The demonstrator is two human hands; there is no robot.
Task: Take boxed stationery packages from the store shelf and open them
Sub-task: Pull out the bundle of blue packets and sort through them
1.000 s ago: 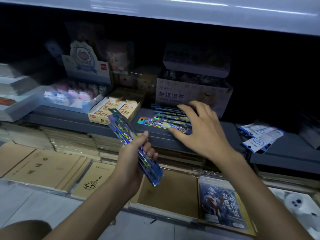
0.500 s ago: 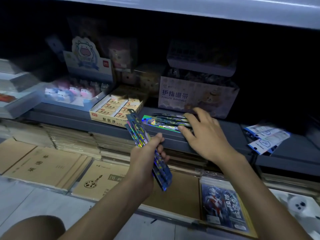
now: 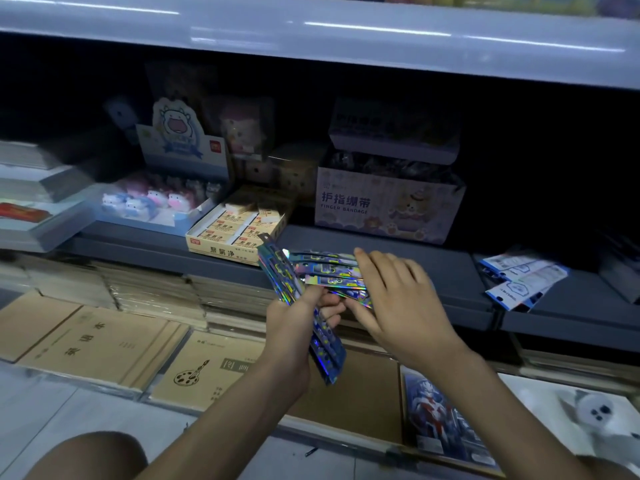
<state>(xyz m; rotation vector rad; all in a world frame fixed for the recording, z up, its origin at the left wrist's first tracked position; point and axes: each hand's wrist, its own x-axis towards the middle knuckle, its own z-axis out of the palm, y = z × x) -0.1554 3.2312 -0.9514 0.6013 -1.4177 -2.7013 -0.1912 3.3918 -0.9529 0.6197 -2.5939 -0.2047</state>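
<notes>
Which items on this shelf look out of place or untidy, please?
The white and blue packets on the right lie fanned and crooked at the shelf edge. Loose erasers also lie askew atop the eraser box.

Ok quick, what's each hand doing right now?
Left hand: grips a long shiny packet.
Right hand: pinches a fan of shiny packets.

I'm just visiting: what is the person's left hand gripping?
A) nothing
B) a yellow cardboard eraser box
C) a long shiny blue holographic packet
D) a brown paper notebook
C: the left hand curls its fingers round the long shiny blue holographic packet, holding it tilted in front of the grey shelf.
</notes>
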